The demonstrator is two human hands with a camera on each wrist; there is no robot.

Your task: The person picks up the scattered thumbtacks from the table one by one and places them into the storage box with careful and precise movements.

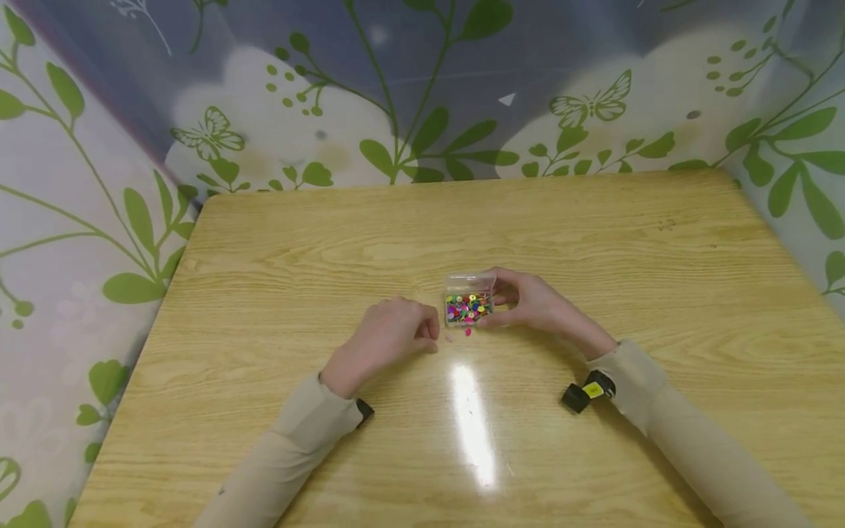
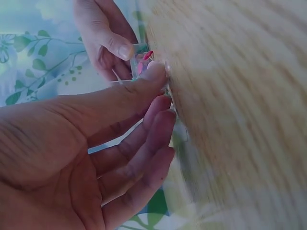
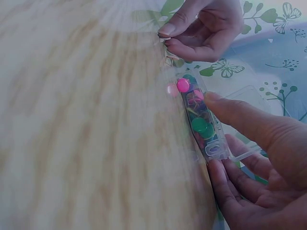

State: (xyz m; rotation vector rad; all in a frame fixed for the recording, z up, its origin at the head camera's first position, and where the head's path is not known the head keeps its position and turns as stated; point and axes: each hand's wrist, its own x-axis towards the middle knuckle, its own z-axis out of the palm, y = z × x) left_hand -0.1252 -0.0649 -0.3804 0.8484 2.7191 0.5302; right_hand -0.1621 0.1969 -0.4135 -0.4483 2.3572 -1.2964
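A small clear plastic box [image 1: 469, 309] full of colourful thumbtacks stands on the table with its hinged lid raised. My right hand [image 1: 531, 302] grips it at the right side, thumb at the near edge. Just left of the box, my left hand [image 1: 389, 334] has thumb and index fingertips together. In the right wrist view, a tiny pale piece, seemingly a thumbtack [image 3: 164, 40], shows at those tips; its exact shape is too small to tell. On the table before the box lie a pink thumbtack [image 1: 468, 332] and a pale thumbtack [image 1: 449, 339].
The wood-grain table [image 1: 297, 242] meets a wall [image 1: 422, 88] printed with leaves and butterflies at the back, with more patterned wall at both sides. A bright light reflection [image 1: 472, 425] crosses the near tabletop. Black wrist devices [image 1: 587, 392] sit at the cuffs.
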